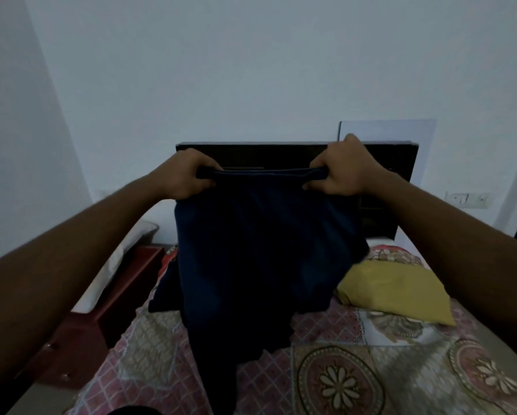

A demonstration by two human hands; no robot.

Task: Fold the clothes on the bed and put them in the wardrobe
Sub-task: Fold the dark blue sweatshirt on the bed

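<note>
Navy garment [260, 250]: hangs vert. above bed [356, 369], waistband horiz. btwn left hand [188, 175] & right hand [338, 172], both gripping its ends; legs trail bedward

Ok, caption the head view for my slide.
Left grip and right grip hold a dark navy fabric garment by its waistband over a patterned pink bedspread.

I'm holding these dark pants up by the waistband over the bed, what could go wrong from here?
1. The left hand and right hand grip only the waistband ends, so the dark pants hang bunched; folding now may trap creases.
2. The yellow pillow lies close beside the cloth; laid flat, the pants could land partly on it.
3. The light is dim, so seams may be hard to align.
</note>
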